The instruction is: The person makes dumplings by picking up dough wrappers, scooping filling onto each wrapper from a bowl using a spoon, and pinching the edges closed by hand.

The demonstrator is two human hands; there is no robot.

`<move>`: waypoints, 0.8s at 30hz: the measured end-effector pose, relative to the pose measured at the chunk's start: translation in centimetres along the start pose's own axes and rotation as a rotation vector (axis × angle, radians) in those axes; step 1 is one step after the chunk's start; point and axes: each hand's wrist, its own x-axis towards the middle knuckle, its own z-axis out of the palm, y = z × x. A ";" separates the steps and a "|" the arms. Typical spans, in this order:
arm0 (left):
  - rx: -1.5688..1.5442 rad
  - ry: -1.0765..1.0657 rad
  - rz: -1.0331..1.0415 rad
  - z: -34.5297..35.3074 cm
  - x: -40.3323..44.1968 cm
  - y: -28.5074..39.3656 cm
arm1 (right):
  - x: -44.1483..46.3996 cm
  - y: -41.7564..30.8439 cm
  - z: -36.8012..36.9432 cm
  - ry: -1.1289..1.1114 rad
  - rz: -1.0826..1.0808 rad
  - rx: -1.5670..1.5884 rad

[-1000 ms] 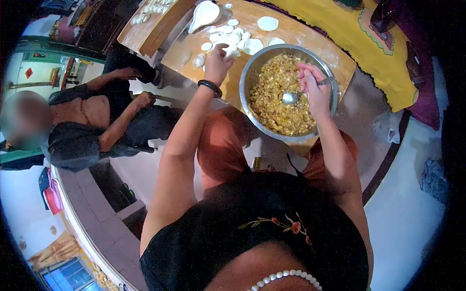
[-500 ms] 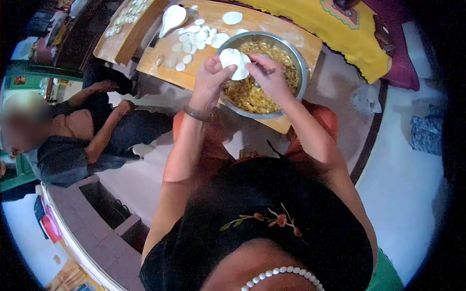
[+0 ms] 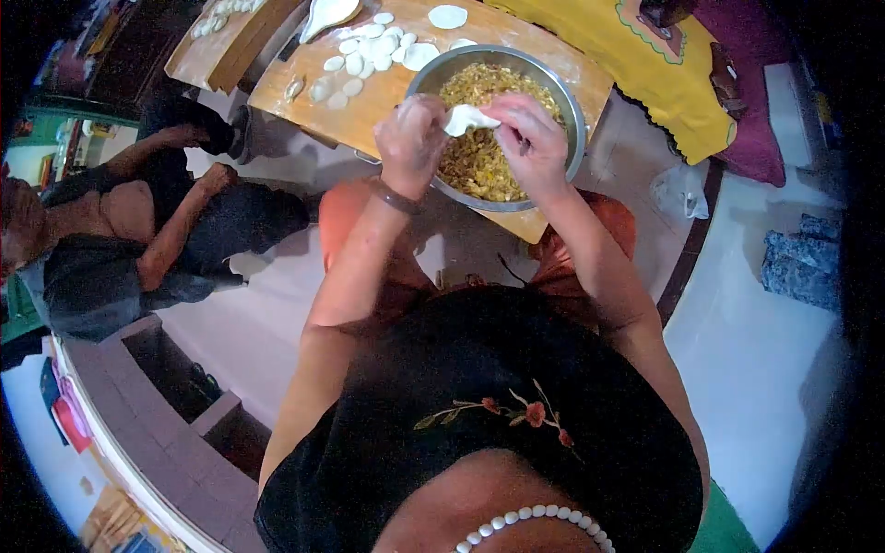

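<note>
A white dumpling wrapper (image 3: 468,120) is pinched between my two hands, bent and stretched narrow above the filling. My left hand (image 3: 410,140) grips its left end with curled fingers. At the other end, the fingers of my right hand (image 3: 532,143) close on the dough. Below them is a large steel bowl (image 3: 579,129) of chopped yellow-brown filling (image 3: 479,173). Left of the bowl, several small dough discs (image 3: 373,46) lie on the wooden board (image 3: 396,92). Rolled-out wrappers (image 3: 448,17) lie farther back. Whether filling is inside the held wrapper is hidden.
A second wooden board (image 3: 198,64) with several dumplings stands at the upper left. A person in dark clothes (image 3: 92,276) sits to my left. A yellow cloth (image 3: 590,37) lies at the upper right, and a plastic bag (image 3: 680,192) is on the floor.
The wrapper, spread out flat and round before, is now folded and drawn out between both hands. My right hand has shifted slightly right, and the view has tilted a little.
</note>
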 end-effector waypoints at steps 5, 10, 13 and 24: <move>-0.246 0.124 -0.205 1.1 0.0 0.9 | -0.9 -0.4 -0.3 -0.038 -0.010 -0.031; -0.505 0.179 -0.346 1.2 0.4 1.4 | 0.1 -1.3 0.0 -0.050 -0.088 -0.106; -0.855 0.248 -0.614 2.6 0.2 2.0 | -0.1 -1.3 0.3 -0.051 -0.082 -0.078; -1.652 0.107 -1.363 3.0 -0.8 3.4 | -0.7 -0.1 0.1 -0.212 -0.036 -0.101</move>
